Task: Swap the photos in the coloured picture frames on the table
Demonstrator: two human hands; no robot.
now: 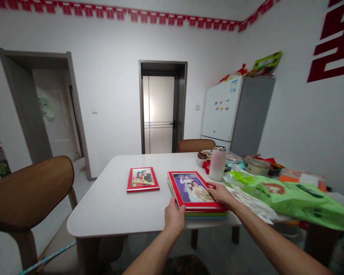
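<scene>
Stack of flat, oblong pieces (193, 208) on a white table (111, 210), close to its near edge, with twelve o'clock pointing away from the seated side. The uppermost piece is a red-bordered picture (192, 187) carrying a photograph on a purple ground; green and blue edges show beneath it, though whether these are frames or books I cannot tell. The left hand (174, 218) grips the stack at seven o'clock, its thumb against the near corner; the right hand (222, 195) is closed on the edge at three o'clock, its underside hidden. Such opposed holds seem suited to keeping the loose layers square. A smaller red frame (143, 179) lies face up between nine and ten o'clock of the stack, well apart, perhaps so that it stays separate. The border looks smooth and glossy, its corners sharp, in contrast to the table's rounded ones. At one o'clock stands a pink bottle (218, 164), cylindrical, with a metallic-looking rim. Toward three o'clock I note a green bag (292, 194), thin, creased and probably plastic, and a crumpled white wrapper (253, 204), soft in outline, nearer the right forearm.
</scene>
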